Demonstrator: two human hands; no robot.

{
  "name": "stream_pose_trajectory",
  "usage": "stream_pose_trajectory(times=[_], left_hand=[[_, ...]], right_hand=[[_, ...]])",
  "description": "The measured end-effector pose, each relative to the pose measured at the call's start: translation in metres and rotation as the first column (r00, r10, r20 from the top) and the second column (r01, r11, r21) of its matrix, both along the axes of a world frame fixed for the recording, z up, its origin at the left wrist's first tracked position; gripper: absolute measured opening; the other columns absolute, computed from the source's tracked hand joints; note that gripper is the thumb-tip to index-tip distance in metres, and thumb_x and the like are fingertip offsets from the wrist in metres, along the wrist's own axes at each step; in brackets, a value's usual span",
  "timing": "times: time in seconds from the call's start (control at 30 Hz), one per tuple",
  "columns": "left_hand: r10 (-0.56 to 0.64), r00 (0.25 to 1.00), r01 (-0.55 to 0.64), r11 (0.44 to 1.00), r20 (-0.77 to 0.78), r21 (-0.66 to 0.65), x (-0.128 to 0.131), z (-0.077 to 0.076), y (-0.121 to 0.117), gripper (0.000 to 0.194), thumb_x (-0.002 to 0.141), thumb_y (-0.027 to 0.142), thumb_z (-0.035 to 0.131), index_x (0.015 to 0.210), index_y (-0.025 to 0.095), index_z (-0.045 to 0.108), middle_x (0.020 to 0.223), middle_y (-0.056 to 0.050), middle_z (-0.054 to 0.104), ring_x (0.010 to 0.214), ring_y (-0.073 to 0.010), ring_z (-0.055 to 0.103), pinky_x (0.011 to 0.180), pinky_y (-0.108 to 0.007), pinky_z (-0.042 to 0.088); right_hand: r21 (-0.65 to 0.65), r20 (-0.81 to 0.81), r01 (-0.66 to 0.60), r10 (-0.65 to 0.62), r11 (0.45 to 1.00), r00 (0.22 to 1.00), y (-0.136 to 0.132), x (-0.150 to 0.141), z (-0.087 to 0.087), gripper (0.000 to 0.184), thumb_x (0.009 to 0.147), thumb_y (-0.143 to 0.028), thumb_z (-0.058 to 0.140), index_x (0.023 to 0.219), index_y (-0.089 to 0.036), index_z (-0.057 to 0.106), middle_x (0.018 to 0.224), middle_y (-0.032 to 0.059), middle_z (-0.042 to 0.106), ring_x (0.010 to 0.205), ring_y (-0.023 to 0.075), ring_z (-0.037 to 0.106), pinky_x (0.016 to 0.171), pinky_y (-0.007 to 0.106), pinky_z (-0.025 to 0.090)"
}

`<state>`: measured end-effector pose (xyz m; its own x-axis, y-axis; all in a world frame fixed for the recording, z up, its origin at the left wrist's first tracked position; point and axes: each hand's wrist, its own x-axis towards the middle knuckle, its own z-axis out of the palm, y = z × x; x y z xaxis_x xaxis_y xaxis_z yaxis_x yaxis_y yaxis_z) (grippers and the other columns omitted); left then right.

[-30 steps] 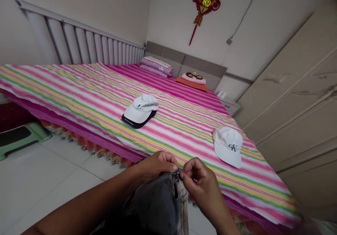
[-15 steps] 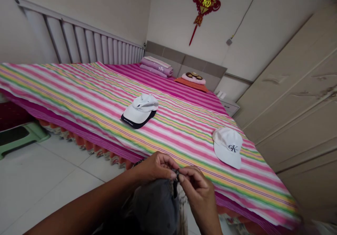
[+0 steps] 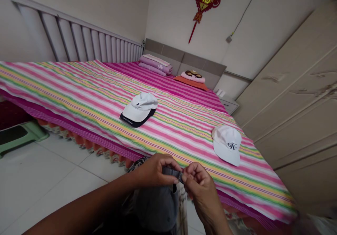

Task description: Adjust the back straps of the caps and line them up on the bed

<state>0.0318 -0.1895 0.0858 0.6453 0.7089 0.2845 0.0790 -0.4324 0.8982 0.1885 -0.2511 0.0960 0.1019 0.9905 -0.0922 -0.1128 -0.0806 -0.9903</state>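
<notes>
A dark grey cap [image 3: 155, 207] hangs in front of me at the bottom of the view, its crown low and its strap up between my hands. My left hand [image 3: 160, 172] is closed on the strap [image 3: 171, 172] from the left. From the right, my right hand [image 3: 198, 182] pinches the strap's end, close to my left fingertips. Fingers hide part of the strap and its fastening. On the bed beyond lie a white cap with a dark brim edge [image 3: 139, 108] and, to the right, a white cap with black letters [image 3: 226, 144].
The bed [image 3: 86, 98] has a striped cover, with folded bedding [image 3: 155, 65] and a pillow [image 3: 192, 79] near the headboard. A green stool [image 3: 34, 131] stands on the tiled floor at left. A wardrobe [image 3: 297, 112] stands at right; a radiator [image 3: 86, 42] lines the left wall.
My right hand has shifted slightly right, and more of the strap now shows between my hands. Both hands keep hold of the cap. The white caps lie where they were.
</notes>
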Motion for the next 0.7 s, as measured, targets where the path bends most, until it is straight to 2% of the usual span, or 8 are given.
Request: stream_pose_trajectory(times=[0.13, 0.23, 0.33, 0.43, 0.6, 0.7], left_hand=[[0.011, 0.999, -0.007, 0.994, -0.034, 0.110, 0.0005, 0.0014, -0.0018, 0.024, 0.064, 0.021, 0.065, 0.086, 0.013, 0.065, 0.078, -0.004, 0.063, 0.074, -0.0145, 0.057, 0.067, -0.021, 0.040], [0.022, 0.999, -0.014, 0.988, -0.048, 0.156, 0.0016, 0.0012, -0.0029, 0.023, 0.064, 0.020, 0.065, 0.086, 0.013, 0.065, 0.078, -0.004, 0.064, 0.074, -0.0143, 0.057, 0.067, -0.021, 0.040], [0.024, 0.998, -0.015, 0.985, -0.052, 0.171, 0.0028, 0.0026, -0.0036, 0.022, 0.064, 0.021, 0.064, 0.085, 0.014, 0.064, 0.076, -0.004, 0.064, 0.073, -0.0145, 0.057, 0.067, -0.022, 0.040], [0.018, 0.999, -0.009, 0.985, -0.046, 0.170, 0.0030, 0.0049, -0.0041, 0.021, 0.065, 0.021, 0.063, 0.085, 0.015, 0.065, 0.075, -0.005, 0.063, 0.072, -0.0149, 0.057, 0.066, -0.022, 0.040], [0.036, 0.999, -0.030, 0.991, -0.039, 0.128, 0.0003, 0.0022, -0.0047, 0.022, 0.064, 0.019, 0.063, 0.086, 0.015, 0.064, 0.078, -0.004, 0.063, 0.074, -0.0150, 0.057, 0.068, -0.023, 0.041], [0.016, 1.000, -0.016, 0.999, 0.021, -0.036, -0.0009, -0.0038, -0.0042, 0.023, 0.065, 0.022, 0.063, 0.086, 0.015, 0.062, 0.078, -0.003, 0.062, 0.076, -0.0148, 0.057, 0.068, -0.022, 0.041]], right_hand=[[0.013, -0.061, 0.023, -0.022, 1.000, 0.998, 0.0009, -0.0018, -0.0011, 0.028, 0.062, -0.024, 0.067, 0.067, -0.021, 0.039, 0.057, -0.0082, 0.044, 0.039, 0.0032, 0.027, 0.035, 0.017, 0.019], [0.049, -0.024, 0.072, -0.071, 0.996, 0.997, -0.0006, -0.0033, 0.0011, 0.027, 0.063, -0.022, 0.065, 0.068, -0.021, 0.038, 0.060, -0.0079, 0.047, 0.039, 0.0029, 0.027, 0.035, 0.017, 0.020], [0.033, 0.045, 0.006, -0.008, 0.999, 0.999, -0.0010, -0.0023, 0.0047, 0.028, 0.061, -0.019, 0.066, 0.067, -0.021, 0.039, 0.060, -0.0080, 0.047, 0.038, 0.0027, 0.027, 0.034, 0.017, 0.020], [0.000, 0.032, -0.028, 0.028, 1.000, 0.999, 0.0004, -0.0002, 0.0055, 0.031, 0.057, -0.020, 0.069, 0.066, -0.021, 0.040, 0.057, -0.0079, 0.047, 0.037, 0.0032, 0.028, 0.033, 0.017, 0.019], [-0.015, -0.042, 0.009, -0.009, 1.000, 0.999, 0.0000, 0.0025, 0.0022, 0.027, 0.062, -0.028, 0.067, 0.072, -0.020, 0.044, 0.065, -0.0034, 0.051, 0.045, 0.0068, 0.043, 0.034, 0.017, 0.022], [0.009, 0.029, 0.029, -0.029, 1.000, 0.999, -0.0027, 0.0050, 0.0013, 0.022, 0.067, -0.031, 0.063, 0.078, -0.020, 0.048, 0.064, -0.0027, 0.050, 0.047, 0.0080, 0.043, 0.036, 0.018, 0.025]])
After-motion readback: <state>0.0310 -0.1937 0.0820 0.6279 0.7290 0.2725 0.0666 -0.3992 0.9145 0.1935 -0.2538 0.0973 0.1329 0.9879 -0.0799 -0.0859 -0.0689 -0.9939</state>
